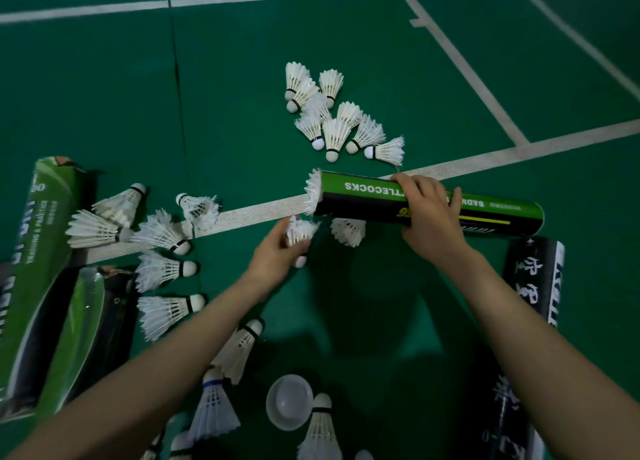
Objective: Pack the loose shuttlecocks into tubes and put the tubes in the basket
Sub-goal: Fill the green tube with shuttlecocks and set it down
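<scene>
Nearest on the green court floor (381, 303) lie a clear cap (289, 401), open side up, and a blue-banded shuttlecock (213, 406) just left of it. At the left edge two green tubes (45, 286) lie side by side; at the right edge lies a black tube (535, 286) with white lettering. Scattered shuttlecocks (159, 269) sit between the green tubes and the left forearm.

Further out, the left hand (277, 251) pinches a single shuttlecock (300, 231), cork towards the person, feathers just short of the open mouth of the green-and-black tube (367, 198). The right hand (429, 213) is wrapped round that tube's middle, holding it level along the white court line (249, 213). Feathers already poke from its left end, and one more shuttlecock (348, 231) lies just below it.

Farthest, a heap of shuttlecocks (332, 116) rests well beyond the line.
</scene>
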Demonstrator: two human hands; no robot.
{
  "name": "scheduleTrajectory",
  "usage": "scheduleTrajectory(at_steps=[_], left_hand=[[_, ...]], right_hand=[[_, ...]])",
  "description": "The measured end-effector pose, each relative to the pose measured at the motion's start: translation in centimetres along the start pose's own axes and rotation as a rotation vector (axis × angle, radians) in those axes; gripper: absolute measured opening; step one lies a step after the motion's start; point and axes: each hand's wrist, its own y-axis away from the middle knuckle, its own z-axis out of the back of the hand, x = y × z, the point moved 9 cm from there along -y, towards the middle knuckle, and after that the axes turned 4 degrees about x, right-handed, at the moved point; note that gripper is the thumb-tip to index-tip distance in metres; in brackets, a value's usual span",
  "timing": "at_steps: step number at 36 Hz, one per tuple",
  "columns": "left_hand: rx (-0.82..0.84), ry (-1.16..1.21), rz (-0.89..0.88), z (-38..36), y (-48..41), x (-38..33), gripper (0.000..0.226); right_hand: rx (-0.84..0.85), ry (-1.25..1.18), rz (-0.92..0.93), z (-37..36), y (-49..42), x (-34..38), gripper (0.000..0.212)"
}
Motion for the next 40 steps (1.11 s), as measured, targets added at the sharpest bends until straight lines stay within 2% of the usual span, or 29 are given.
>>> scheduleTrajectory(at_steps=[3, 6, 10, 16, 19, 21, 25, 30, 34, 36, 40], left_hand=[[-0.092, 0.114, 0.007, 2.1, 0.5, -0.9, 0.034], [-0.236, 0.39, 0.017, 4.0, 0.7, -2.1, 0.012], [-0.269, 0.669, -0.046, 4.7, 0.6, -4.5, 0.025], [-0.324, 0.812, -0.145, 5.7, 1.1, -6.8, 0.028], [-0.291, 0.866, -0.166, 5.9, 0.9, -7.0, 0.051], [-0.219, 0.845, -0.193, 5.0, 1.2, -7.8, 0.067], [-0.099, 0.673, -0.219, 2.6, 2.0, -9.4, 0.051], [-0.127, 0.277, -0.249, 2.5, 2.6, -9.8, 0.048], [-0.196, -0.119, -0.37, 3.0, 3.2, -11.1, 0.046], [-0.151, -0.13, -0.358, 2.2, 3.4, -11.0, 0.048], [-0.104, 0.048, -0.283, 0.8, 3.2, -9.9, 0.055]], right_hand=[[0.003, -0.005, 0.007, -0.2, -0.2, 0.4, 0.085], [0.009, 0.002, 0.022, -0.4, -0.2, 0.9, 0.085], [0.005, 0.005, 0.03, -0.4, -0.2, 1.3, 0.084], [-0.002, -0.026, -0.023, 0.2, -0.2, 0.9, 0.082], [0.0, 0.005, -0.01, 0.1, -0.1, 1.2, 0.083], [-0.001, 0.016, -0.002, 0.0, -0.1, 1.4, 0.083], [-0.001, 0.008, 0.032, -0.2, -0.2, 2.4, 0.084], [-0.006, -0.022, 0.036, -0.1, -0.3, 2.8, 0.085], [-0.003, -0.043, 0.024, 0.1, -0.3, 2.6, 0.085], [-0.01, -0.05, 0.026, 0.2, -0.2, 2.7, 0.084], [-0.042, -0.019, 0.054, 0.6, -0.3, 3.2, 0.083]])
